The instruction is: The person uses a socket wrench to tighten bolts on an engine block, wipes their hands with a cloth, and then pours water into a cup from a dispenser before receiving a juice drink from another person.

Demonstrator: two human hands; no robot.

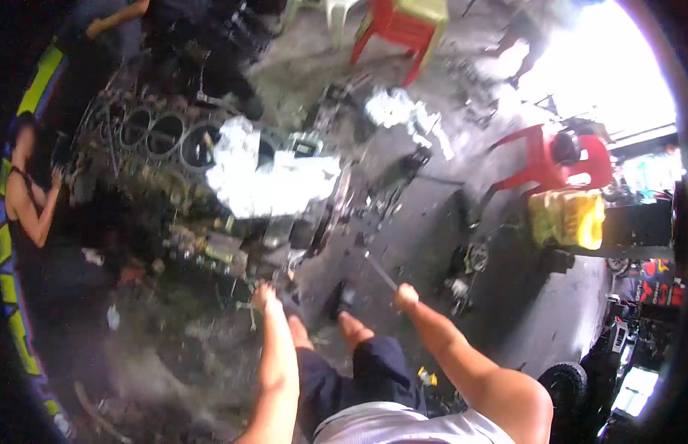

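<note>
My right hand (406, 297) is closed round one end of a long grey metal rod (381, 271). The rod slants up and to the left over the floor, its small bright tip apart from the engine. At the near edge of a large engine block (165, 139), my left hand (264, 295) is closed, with a thin pale piece (252, 317) hanging beside it. Blur hides what those fingers hold. Several round cylinder bores show on top of the block. White crumpled cloth or plastic (274, 181) covers its right end.
Red plastic chairs (540, 159) and a yellow container (570, 220) stand to the right. Another red chair (403, 33) is at the back. Loose metal parts (473, 259) and a white crumpled sheet (392, 107) lie on the floor. A person (26, 192) is at the block's left end.
</note>
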